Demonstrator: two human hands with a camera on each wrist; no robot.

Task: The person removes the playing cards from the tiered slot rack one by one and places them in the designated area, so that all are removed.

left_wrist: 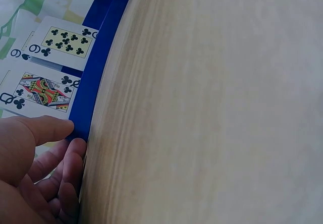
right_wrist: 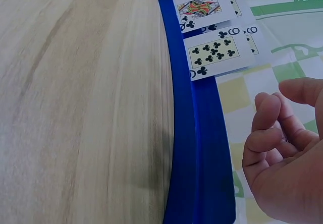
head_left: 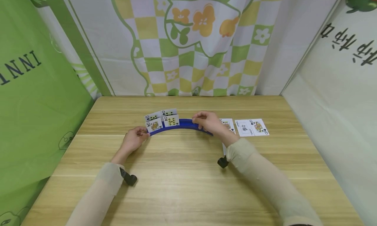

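Fingers of the left hand [head_left: 134,141] pinch the left tip of a blue curved card holder [head_left: 186,122], set towards the far edge of the surface [head_left: 176,173], slightly left of centre. There the queen of clubs [head_left: 154,125] stands before a ten [head_left: 152,116]; rightward, the nine of clubs [head_left: 171,121] fronts a nine of spades [head_left: 169,112]. The right hand [head_left: 210,123] is at the holder's bare right end, fingers loosely curled around nothing; whether it touches the holder I cannot tell. Farther right lie loose cards [head_left: 258,127], nearer the surface's right edge. A tug at the left tip could swivel the holder and spill its cards; a dragging right sleeve [head_left: 259,170] might shift the loose ones.
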